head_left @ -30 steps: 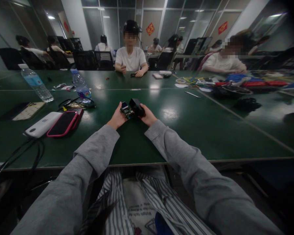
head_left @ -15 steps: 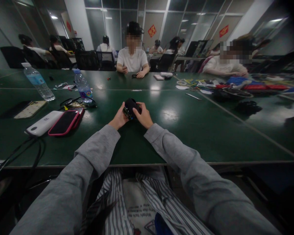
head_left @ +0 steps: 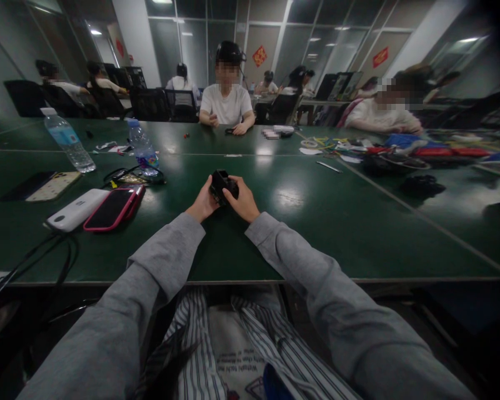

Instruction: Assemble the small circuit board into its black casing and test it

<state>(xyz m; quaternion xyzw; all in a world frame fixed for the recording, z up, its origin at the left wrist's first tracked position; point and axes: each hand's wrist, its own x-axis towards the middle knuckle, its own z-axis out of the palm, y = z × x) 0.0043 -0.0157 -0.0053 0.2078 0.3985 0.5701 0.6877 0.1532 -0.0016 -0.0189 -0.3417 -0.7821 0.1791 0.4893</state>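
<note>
Both my hands meet over the green table (head_left: 316, 222) and grip one small black device (head_left: 220, 183). My left hand (head_left: 203, 203) holds its left side, fingers curled under it. On the right, my right hand (head_left: 242, 201) wraps over its top and side. The circuit board seen earlier is now hidden beneath the black part. Grey sleeves cover both my arms.
At left lie a red-cased phone (head_left: 110, 208), a white power bank (head_left: 73, 210), a patterned phone case (head_left: 52, 186), black cables (head_left: 45, 255) and two water bottles (head_left: 69, 141) (head_left: 144, 149). Other people sit across the table. Colourful clutter (head_left: 383, 150) fills the far right.
The black part in my right hand has come over the small circuit board in my left hand, and both hands have closed together around it.
</note>
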